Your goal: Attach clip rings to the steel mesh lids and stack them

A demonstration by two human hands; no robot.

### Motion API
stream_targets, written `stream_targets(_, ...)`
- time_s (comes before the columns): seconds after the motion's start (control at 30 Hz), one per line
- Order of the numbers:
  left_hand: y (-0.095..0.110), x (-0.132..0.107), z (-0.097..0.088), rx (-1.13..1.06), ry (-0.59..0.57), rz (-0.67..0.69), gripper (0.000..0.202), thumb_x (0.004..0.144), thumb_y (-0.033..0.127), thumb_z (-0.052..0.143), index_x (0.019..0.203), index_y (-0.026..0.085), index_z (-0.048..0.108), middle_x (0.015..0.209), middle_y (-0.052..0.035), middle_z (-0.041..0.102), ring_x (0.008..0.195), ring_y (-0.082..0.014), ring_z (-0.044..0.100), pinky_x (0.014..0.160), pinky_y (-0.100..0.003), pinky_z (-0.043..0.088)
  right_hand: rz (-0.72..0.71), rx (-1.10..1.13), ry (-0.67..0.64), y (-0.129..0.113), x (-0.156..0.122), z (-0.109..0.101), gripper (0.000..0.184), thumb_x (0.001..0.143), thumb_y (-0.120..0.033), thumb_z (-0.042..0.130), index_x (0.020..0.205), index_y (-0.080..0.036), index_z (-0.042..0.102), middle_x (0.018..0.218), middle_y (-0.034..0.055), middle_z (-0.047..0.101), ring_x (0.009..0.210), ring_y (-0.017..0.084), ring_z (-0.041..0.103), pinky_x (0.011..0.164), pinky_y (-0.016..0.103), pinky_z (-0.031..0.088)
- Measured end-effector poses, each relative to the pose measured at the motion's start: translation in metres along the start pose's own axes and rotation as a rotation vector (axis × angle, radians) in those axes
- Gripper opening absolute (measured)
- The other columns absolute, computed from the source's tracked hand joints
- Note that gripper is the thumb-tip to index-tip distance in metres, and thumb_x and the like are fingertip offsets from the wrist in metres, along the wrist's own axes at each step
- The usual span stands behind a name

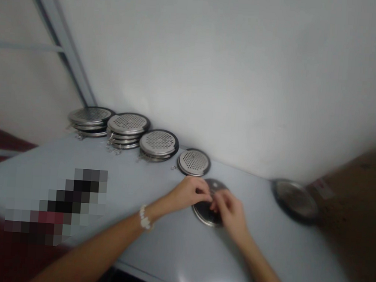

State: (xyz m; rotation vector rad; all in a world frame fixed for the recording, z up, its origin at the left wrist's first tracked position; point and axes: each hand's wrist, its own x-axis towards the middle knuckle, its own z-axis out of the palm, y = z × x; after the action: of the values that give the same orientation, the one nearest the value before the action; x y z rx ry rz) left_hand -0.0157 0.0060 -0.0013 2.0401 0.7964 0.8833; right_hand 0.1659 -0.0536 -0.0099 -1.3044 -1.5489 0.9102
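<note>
A round dark disc with a silver rim [206, 219] lies on the grey table [161, 242]. Over it, my left hand [194, 192], with a pale bracelet at the wrist, is closed in a pinch. Close beside that, the fingers of my right hand [231, 210] are also pinched together. The fingertips almost meet above the disc; whatever is between them is too small and blurred to make out. Just beyond my hands sits a short pile of round perforated metal discs [193, 162] with a black edge.
More stacks of perforated discs stand along the wall: a low stack [159, 142], a taller stack [128, 124] and a far-left stack [91, 116]. Small metal bits hang at their sides. A blurred single disc [296, 201] lies right, near a brown cardboard surface [357, 204]. A pixelated patch covers the left.
</note>
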Motion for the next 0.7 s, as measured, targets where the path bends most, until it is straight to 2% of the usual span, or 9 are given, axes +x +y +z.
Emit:
stream_targets(0.27, 0.001, 0.000, 0.002, -0.026, 0.074, -0.104, 0.016, 0.077, 0.026, 0.076, 0.065, 0.015, 0.074, 0.073, -0.0041, 0.072, 0.071, -0.0158, 0.063, 0.069, -0.025, 0.047, -0.026, -0.017, -0.054, -0.003, -0.002, 0.000, 0.040, 0.097, -0.052, 0.051, 0.074, -0.020, 0.059, 0.062, 0.0013, 0.063, 0.058, 0.015, 0.056, 0.057, 0.026, 0.044)
stream_targets(0.4, 0.002, -0.001, -0.001, -0.299, -0.103, -0.159, 0.021, 0.081, 0.033, 0.073, 0.076, 0.013, 0.075, 0.080, -0.0068, 0.075, 0.076, -0.0172, 0.066, 0.074, -0.027, 0.049, -0.030, 0.022, -0.030, -0.005, 0.001, -0.003, 0.040, 0.096, -0.052, 0.053, 0.073, -0.020, 0.060, 0.063, 0.0016, 0.064, 0.058, 0.015, 0.057, 0.058, 0.026, 0.045)
stream_targets(0.47, 0.004, -0.001, -0.002, -0.386, -0.140, -0.176, 0.024, 0.083, 0.036, 0.071, 0.080, 0.012, 0.076, 0.080, -0.0075, 0.075, 0.075, -0.0173, 0.067, 0.074, -0.027, 0.050, -0.020, 0.091, -0.025, -0.005, 0.003, -0.004, 0.039, 0.095, -0.053, 0.054, 0.075, -0.020, 0.061, 0.062, 0.0012, 0.064, 0.058, 0.015, 0.057, 0.058, 0.026, 0.046)
stream_targets(0.57, 0.007, 0.000, 0.002, -0.329, -0.053, -0.192, 0.024, 0.082, 0.035, 0.071, 0.077, 0.012, 0.075, 0.076, -0.0069, 0.075, 0.071, -0.0166, 0.066, 0.070, -0.026, 0.049, -0.017, 0.153, -0.037, -0.004, 0.004, -0.005, 0.038, 0.094, -0.053, 0.055, 0.077, -0.020, 0.060, 0.061, 0.0007, 0.064, 0.057, 0.015, 0.058, 0.058, 0.026, 0.047)
stream_targets(0.7, 0.005, -0.001, 0.009, -0.102, 0.080, -0.214, 0.021, 0.082, 0.032, 0.070, 0.074, 0.013, 0.076, 0.073, -0.0057, 0.075, 0.070, -0.0169, 0.065, 0.068, -0.025, 0.047, -0.073, -0.038, -0.043, -0.003, -0.002, -0.001, 0.036, 0.098, -0.049, 0.050, 0.078, -0.020, 0.059, 0.064, 0.0008, 0.064, 0.057, 0.015, 0.057, 0.057, 0.025, 0.043)
